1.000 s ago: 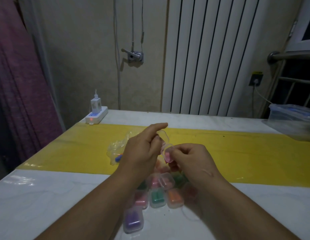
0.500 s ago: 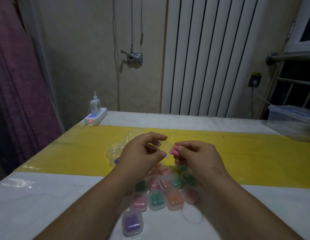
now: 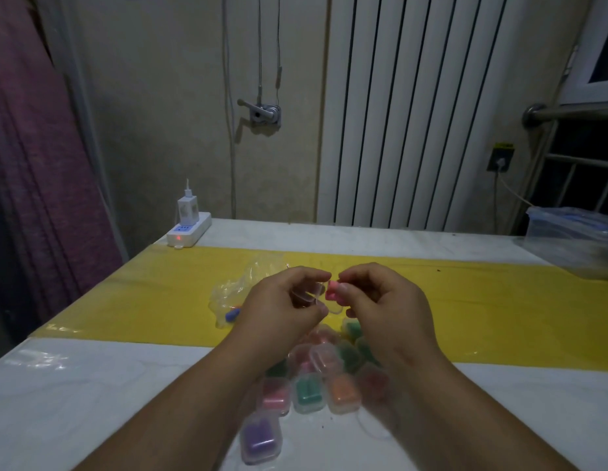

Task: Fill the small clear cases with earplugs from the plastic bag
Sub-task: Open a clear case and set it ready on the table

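Earplugs (image 3: 331, 291), pink ones, sit pinched between the thumb and forefinger of the right hand (image 3: 381, 304), held up over the table (image 3: 92, 396) and just beside the small clear case (image 3: 313, 295) that the left hand (image 3: 282, 300) grips by its edges, fingers closed on it. They look like soft foam: light, squashy, likely to spring back, so a gentle pinch near the blunt end should steer them in without crushing. The case looks thin, stiff and slick, best held at the side walls as it is, leaving the mouth free; whether its lid is fully open I cannot tell. Below the grip, nearer the body, lies a heap of filled cases (image 3: 309, 379), holding pink, green, orange and purple plugs, lids apparently shut. Beyond the left hand, on the yellow strip (image 3: 500, 307), lies the crumpled plastic bag (image 3: 234, 294) with at least one blue plug (image 3: 232, 315) showing inside; how many more it holds is unclear.
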